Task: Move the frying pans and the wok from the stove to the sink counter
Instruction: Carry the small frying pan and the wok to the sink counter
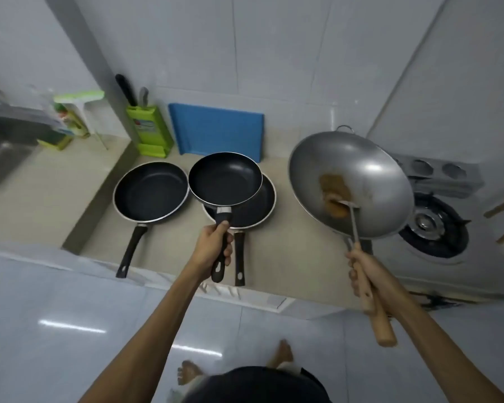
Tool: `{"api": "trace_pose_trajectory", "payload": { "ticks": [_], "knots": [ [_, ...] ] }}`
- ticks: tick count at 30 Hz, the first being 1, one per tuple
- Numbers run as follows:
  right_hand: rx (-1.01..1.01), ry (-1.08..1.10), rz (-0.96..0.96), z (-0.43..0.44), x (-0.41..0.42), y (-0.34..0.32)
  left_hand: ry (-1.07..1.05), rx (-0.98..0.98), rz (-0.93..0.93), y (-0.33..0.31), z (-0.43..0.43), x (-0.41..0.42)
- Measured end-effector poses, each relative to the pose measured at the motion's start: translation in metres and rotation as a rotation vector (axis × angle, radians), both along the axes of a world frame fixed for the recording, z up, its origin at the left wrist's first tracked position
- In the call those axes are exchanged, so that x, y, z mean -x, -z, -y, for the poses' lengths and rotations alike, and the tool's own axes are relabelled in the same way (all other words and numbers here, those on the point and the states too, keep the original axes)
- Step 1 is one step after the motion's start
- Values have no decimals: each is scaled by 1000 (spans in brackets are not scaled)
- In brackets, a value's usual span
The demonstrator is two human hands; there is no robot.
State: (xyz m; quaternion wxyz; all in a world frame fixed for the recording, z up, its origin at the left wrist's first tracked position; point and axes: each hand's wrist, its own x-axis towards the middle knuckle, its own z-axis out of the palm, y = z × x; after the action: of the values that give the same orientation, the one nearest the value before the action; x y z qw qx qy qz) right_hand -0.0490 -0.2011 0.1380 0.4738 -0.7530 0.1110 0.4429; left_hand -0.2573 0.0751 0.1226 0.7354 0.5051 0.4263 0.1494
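Now the left hand [213,248] fingers clench the small pan [224,178] handle above a landed pan [245,207]; right hand [367,274] grips the wok [352,181] handle, tabletop's left edge leftward.

Even, cool light fills the room from overhead, throwing bright streaks across the glossy floor [70,327] and a soft sheen on the wok [358,181]. Shadows are faint. The wide lens bends the walls at the edges, and the whole view looks slightly soft.
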Motion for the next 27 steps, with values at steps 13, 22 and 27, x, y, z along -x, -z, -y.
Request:
{"api": "trace_pose_trajectory", "payload": {
  "ticks": [13, 22, 27],
  "knots": [
    [-36, -406, 94, -247, 229, -16, -352, -138, -94, -27, -158, 343],
    [-23, -712, 157, -411, 379, -22, -538, -192, -166, -36, -258, 513],
    [-17, -868, 177, -511, 433, -12, -628, -185, -200, -27, -316, 578]
  ]
}}
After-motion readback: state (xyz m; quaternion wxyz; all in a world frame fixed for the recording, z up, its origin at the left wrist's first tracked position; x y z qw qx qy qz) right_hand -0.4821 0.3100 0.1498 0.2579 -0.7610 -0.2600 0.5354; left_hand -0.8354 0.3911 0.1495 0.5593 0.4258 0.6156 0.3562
